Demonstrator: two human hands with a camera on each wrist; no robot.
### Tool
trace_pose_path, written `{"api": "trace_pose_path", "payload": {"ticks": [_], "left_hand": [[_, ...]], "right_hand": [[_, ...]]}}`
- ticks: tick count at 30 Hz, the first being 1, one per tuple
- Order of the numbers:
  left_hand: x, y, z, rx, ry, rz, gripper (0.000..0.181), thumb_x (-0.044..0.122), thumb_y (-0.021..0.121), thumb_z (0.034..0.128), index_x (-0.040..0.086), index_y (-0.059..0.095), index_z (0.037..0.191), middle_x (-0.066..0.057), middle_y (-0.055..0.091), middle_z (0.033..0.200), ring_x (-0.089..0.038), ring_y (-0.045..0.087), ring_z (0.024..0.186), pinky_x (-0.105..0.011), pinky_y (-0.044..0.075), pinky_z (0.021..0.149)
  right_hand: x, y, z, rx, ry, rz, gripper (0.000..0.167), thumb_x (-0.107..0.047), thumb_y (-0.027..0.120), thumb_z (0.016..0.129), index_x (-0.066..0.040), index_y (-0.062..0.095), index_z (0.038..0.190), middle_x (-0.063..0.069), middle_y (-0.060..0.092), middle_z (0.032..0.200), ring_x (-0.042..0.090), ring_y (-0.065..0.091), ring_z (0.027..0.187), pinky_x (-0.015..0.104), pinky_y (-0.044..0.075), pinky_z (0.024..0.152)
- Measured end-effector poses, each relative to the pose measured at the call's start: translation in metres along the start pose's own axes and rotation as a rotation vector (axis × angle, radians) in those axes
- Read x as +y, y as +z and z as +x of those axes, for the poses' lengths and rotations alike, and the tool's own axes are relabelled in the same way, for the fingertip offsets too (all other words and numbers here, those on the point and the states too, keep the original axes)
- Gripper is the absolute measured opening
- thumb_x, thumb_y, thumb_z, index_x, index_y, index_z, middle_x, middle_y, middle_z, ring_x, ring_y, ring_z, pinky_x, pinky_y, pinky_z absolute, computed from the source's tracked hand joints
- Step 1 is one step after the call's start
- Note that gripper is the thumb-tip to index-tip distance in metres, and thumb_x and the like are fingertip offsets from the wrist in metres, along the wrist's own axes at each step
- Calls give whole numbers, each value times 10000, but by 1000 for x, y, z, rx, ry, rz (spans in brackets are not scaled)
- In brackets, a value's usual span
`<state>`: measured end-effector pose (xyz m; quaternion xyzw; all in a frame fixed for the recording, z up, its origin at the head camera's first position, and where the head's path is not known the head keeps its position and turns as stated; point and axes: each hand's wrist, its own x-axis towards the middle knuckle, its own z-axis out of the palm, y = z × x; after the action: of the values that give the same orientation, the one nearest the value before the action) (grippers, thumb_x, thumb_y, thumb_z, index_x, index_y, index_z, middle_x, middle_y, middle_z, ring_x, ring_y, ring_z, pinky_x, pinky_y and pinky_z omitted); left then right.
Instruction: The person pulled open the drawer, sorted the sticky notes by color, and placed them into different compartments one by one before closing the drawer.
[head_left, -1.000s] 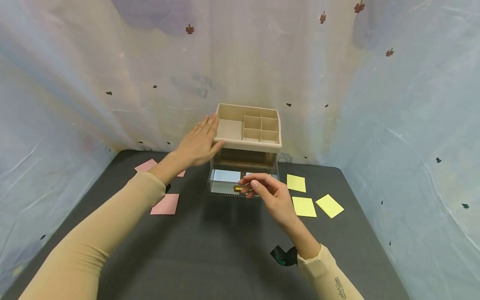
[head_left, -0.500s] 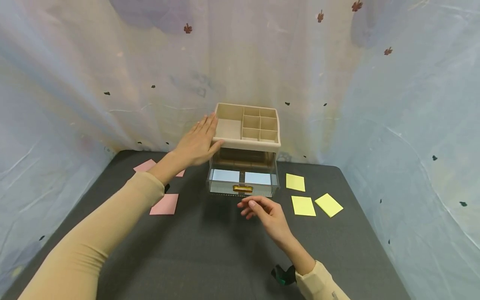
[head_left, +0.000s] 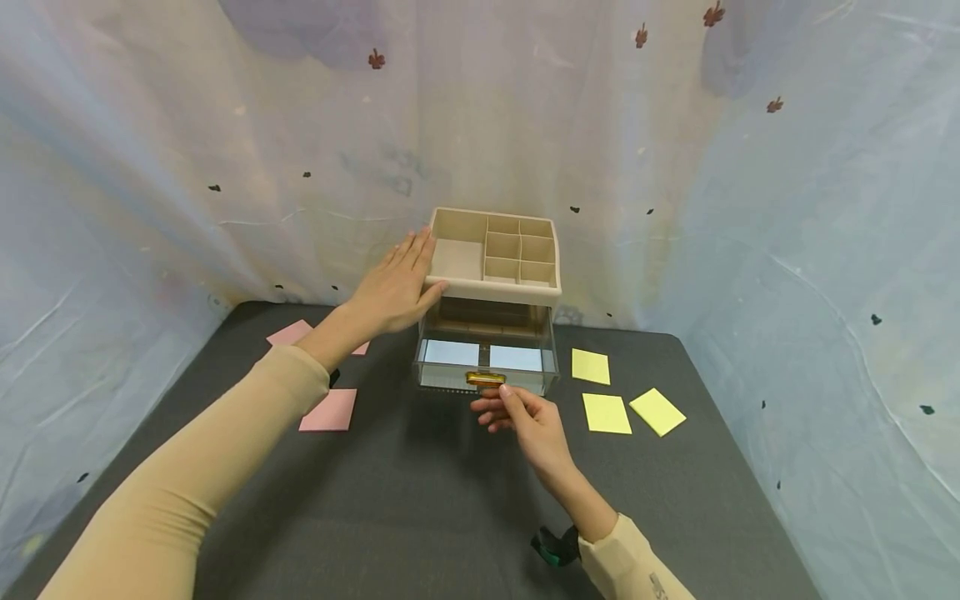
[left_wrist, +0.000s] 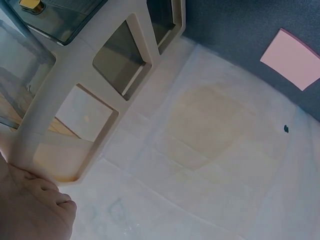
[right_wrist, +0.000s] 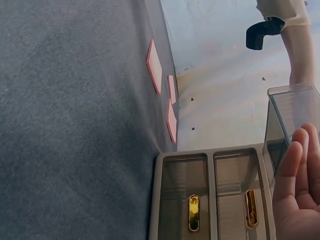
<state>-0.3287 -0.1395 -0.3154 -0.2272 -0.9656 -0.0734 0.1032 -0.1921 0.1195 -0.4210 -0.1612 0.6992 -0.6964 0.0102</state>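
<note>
Right hand (head_left: pixel 528 417) rose beside near handle (head_left: pixel 480 379), fingers loose, contact unclear | left hand (head_left: pixel 393 287) released, flat against organizer (head_left: pixel 495 290) | drawer (head_left: pixel 450 376) out, work seemingly unfinished

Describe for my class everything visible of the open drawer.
The open drawer looks like clear plastic, boxy, with a gold handle on its front. It juts out beneath the beige compartmented tray. Two pale blue pads lie inside, side by side with a gap between. The right hand is at the handle; whether it touches is unclear.
</note>
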Motion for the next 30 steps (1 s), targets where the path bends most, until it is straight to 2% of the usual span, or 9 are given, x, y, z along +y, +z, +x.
{"api": "trace_pose_path", "payload": {"ticks": [3,8,14,19,23,26,29,30], "left_hand": [[0,1,0,0,0,1,839,536,316,1111,-18,-9,1651,-156,-84,1736,-354,-32,1602,-510,63,1291],[0,2,0,0,-5,-1,833,534,316,1111,-17,3,1652,-169,-61,1738,-341,-41,1603,-504,67,1292],[-1,3,-1,1,-2,0,834,533,318,1112,-21,5,1651,-185,-47,1737,-345,-39,1602,-523,83,1288],[-1,2,0,-1,3,9,838,540,311,1111,-24,3,1650,-179,-57,1736,-369,-10,1601,-532,90,1285],[1,0,-1,-7,-2,9,840,545,310,1110,-17,-1,1652,-163,-73,1737,-348,-36,1602,-517,81,1289],[1,-1,-1,-11,-3,1,837,543,312,1111,-14,-1,1653,-160,-79,1737,-332,-55,1601,-508,73,1291],[1,0,0,-9,-3,0,838,542,311,1111,-14,-6,1652,-160,-84,1736,-336,-55,1601,-509,69,1291],[1,0,0,-8,-3,-2,836,540,312,1111,-13,-5,1652,-157,-84,1736,-339,-47,1602,-506,67,1292]], "right_hand": [[0,2,2,13,10,17,450,-308,525,1113,93,698,1224,230,763,1082,218,749,863,359,617,765],[1,3,3,21,12,40,446,-332,528,1109,56,723,1211,210,770,1073,206,753,858,398,623,777],[-2,5,4,20,12,42,461,-338,525,1110,71,714,1211,206,770,1077,203,750,865,372,619,781],[-4,5,6,24,7,51,444,-332,525,1111,54,723,1206,205,769,1084,202,751,871,426,619,809],[-3,4,8,26,10,59,445,-338,523,1111,47,727,1204,191,773,1080,204,754,877,520,604,845],[-3,4,10,28,13,66,453,-340,522,1112,55,722,1208,202,770,1082,202,753,873,475,614,828],[-3,4,12,34,18,76,457,-337,524,1111,66,716,1207,223,764,1087,201,752,865,369,616,783],[-3,4,13,35,19,79,456,-338,526,1110,65,716,1203,224,764,1087,201,752,865,381,617,788]]}}
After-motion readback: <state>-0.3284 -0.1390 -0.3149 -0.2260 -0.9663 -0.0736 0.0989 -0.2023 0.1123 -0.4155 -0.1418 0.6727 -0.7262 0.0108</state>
